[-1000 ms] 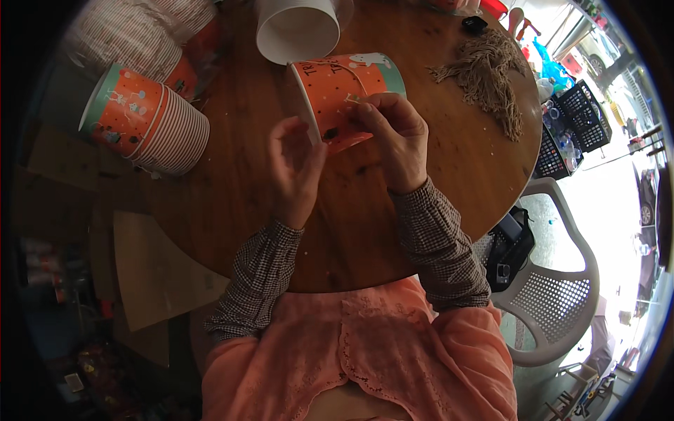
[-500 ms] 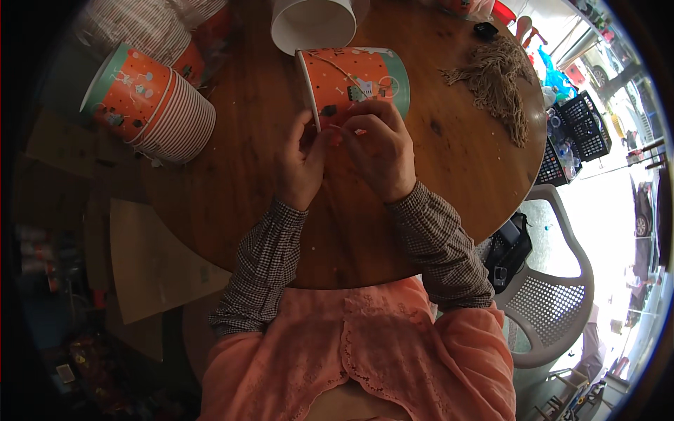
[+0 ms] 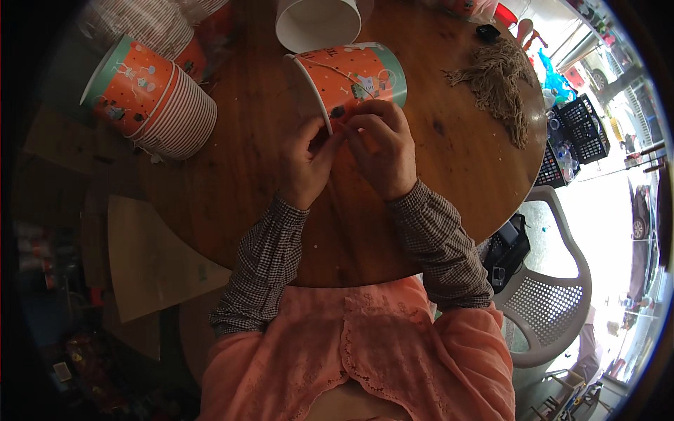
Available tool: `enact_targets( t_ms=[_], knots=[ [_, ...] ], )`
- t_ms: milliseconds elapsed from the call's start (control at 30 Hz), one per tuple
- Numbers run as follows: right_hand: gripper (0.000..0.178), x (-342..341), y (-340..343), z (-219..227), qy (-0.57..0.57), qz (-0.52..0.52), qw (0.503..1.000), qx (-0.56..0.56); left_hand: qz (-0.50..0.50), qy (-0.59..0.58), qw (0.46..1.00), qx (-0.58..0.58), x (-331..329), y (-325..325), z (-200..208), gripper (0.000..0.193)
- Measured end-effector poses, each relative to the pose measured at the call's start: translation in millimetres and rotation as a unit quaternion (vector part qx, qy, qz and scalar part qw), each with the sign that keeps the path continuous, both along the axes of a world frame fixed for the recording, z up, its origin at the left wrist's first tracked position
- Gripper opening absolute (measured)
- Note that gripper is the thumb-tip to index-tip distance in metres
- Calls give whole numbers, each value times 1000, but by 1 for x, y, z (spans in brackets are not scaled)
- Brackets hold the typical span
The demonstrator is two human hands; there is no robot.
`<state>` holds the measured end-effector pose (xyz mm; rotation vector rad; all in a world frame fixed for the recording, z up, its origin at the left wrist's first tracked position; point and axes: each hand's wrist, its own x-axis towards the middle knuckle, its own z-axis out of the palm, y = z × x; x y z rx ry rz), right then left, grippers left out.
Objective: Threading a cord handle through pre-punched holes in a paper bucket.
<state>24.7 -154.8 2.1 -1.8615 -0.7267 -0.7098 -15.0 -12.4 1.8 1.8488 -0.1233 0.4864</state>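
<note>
An orange paper bucket (image 3: pixel 351 74) with a green base band and a white rim lies on its side on the round wooden table, its mouth facing left. A thin beige cord (image 3: pixel 335 69) runs from the far part of the rim across the printed wall to my right hand. My left hand (image 3: pixel 307 158) is closed at the near part of the rim, with some fingers hidden at the bucket's mouth. Beside it my right hand (image 3: pixel 385 151) pinches at the cord near the rim. The fingertips of both hands almost meet; the cord's end between them is hidden.
Nested orange buckets (image 3: pixel 151 98) lie at the left, with more wrapped stacks (image 3: pixel 133 28) behind. A white bucket (image 3: pixel 317 27) lies beyond the one in hand. Loose beige cords (image 3: pixel 498 88) and a small black object (image 3: pixel 487 32) sit at the right. A grey chair (image 3: pixel 554 302) stands right.
The bucket has tilted slightly, its near rim shifting right. My left hand has moved a little right, closer to the right hand's fingertips. My right hand stays nearly in place.
</note>
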Motion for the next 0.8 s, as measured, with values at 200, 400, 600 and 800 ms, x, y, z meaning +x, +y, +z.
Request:
enact_targets(
  t_ms=[200,400,600,800],
  knots=[
    [17,1,-1,-1,-20,-3,1000,-23,-10,21,1000,14,-2,6,-10,12],
    [16,5,-7,1,-34,-21,994,-97,34,3,998,44,-1,10,-12,16],
    [25,8,-19,13,-185,-79,978,-47,76,-101,978,169,-6,3,-1,12],
    [26,-1,-13,27,-268,-37,961,-60,83,-237,912,325,-18,6,31,16]
  ],
)
